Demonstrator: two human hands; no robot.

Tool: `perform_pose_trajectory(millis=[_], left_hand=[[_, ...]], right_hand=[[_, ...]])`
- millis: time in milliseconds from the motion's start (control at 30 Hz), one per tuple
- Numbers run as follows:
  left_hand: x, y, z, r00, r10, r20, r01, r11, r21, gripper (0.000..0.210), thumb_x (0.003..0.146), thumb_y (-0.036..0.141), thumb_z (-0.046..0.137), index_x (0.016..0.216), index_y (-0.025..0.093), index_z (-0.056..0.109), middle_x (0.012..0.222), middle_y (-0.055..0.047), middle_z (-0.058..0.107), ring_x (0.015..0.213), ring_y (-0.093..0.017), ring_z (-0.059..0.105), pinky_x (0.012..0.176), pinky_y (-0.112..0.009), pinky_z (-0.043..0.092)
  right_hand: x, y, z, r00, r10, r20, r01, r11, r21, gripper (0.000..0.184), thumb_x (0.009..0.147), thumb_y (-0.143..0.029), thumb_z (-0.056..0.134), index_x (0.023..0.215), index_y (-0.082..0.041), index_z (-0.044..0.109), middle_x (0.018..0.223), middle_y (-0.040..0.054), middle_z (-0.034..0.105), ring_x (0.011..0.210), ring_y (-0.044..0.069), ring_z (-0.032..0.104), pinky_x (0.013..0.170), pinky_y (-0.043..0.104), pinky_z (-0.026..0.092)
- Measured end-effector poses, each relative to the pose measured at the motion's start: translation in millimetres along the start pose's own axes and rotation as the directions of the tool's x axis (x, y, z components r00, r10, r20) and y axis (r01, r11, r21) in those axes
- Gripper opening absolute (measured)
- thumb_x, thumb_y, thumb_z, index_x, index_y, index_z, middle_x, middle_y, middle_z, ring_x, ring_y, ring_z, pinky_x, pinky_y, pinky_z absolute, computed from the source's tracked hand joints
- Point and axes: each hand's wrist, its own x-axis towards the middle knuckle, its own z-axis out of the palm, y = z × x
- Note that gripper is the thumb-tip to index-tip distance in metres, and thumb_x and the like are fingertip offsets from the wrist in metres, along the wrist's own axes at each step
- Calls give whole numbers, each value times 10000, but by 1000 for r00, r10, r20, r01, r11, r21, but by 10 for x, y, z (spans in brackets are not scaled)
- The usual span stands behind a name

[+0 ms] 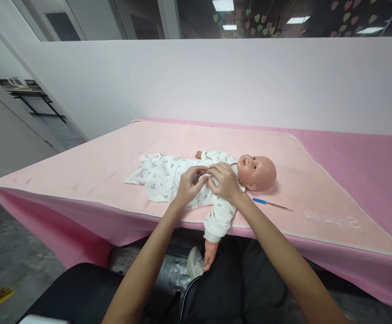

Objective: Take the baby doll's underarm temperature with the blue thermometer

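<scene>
A baby doll [260, 173] lies on its back, head to the right, one arm hanging over the table's front edge. It wears a white patterned baby outfit [164, 177], whose lower end lies loose and flat to the left. At the doll's chest, my left hand [192, 182] and my right hand [225, 181] meet, fingertips pinched on the front of the outfit. The small spot between the fingertips is mostly covered, so a fastener there cannot be made out. Near the doll's head lies a thin tool with a blue handle [259, 201] and a narrow shaft, touched by neither hand.
A pale pink mat [94, 166] with white edging covers much of the table, over a darker pink cloth [378, 166] that hangs down in front. Behind the table stands a white wall [216, 85] with windows above. A black chair seat [77, 292] is at lower left.
</scene>
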Motion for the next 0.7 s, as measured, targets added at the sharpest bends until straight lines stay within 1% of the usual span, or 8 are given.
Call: perform_pose_trajectory(millis=[67,133,233,300,433,533,700], left_hand=[[-31,11,50,997,76,-11,-73,987,144,222,773,267,501,970,187,568,908,-49,616,846,-175,543,783,-301,423],[-50,6,96,989,146,-19,-136,954,266,232,752,218,485,967,185,564,884,-49,608,842,-181,528,784,-314,407],[-80,-12,134,972,225,-63,-182,897,402,240,707,171,484,930,181,572,790,-41,587,791,-187,505,758,-326,383],[-99,-19,139,965,251,-74,-195,879,435,232,696,159,484,909,182,575,777,-40,585,783,-190,502,750,-329,371],[-107,-7,132,969,245,-28,-211,882,421,231,705,151,469,905,188,577,825,-43,606,799,-187,505,759,-327,361],[-87,7,137,975,220,-32,-184,878,441,236,702,146,464,908,183,573,828,-42,609,802,-189,505,774,-332,351],[-56,20,164,980,199,-21,-159,840,518,210,714,164,476,902,181,570,843,-47,611,822,-203,491,789,-342,330]], right_hand=[[-30,1,8,998,52,-17,-52,998,39,100,758,-165,484,801,-186,572,846,58,611,845,192,523,796,338,426],[-69,-6,11,995,89,-48,-86,995,59,84,760,-156,483,786,-190,556,816,49,607,822,190,521,775,329,425],[-109,-18,9,991,102,-92,-94,992,85,78,755,-142,491,779,-195,544,791,37,607,800,184,522,752,316,427],[-118,-20,6,989,104,-107,-94,991,98,76,747,-141,501,779,-196,543,785,36,607,793,184,525,740,314,429],[-116,-18,1,988,115,-99,-105,990,98,72,766,-160,496,786,-199,553,796,40,610,801,188,528,739,321,432],[-115,-15,6,987,117,-106,-106,989,106,84,789,-163,485,779,-199,561,794,38,618,801,181,531,745,317,432],[-116,-10,21,986,125,-109,-114,989,97,103,807,-168,485,770,-202,575,797,38,633,797,182,540,748,317,437]])
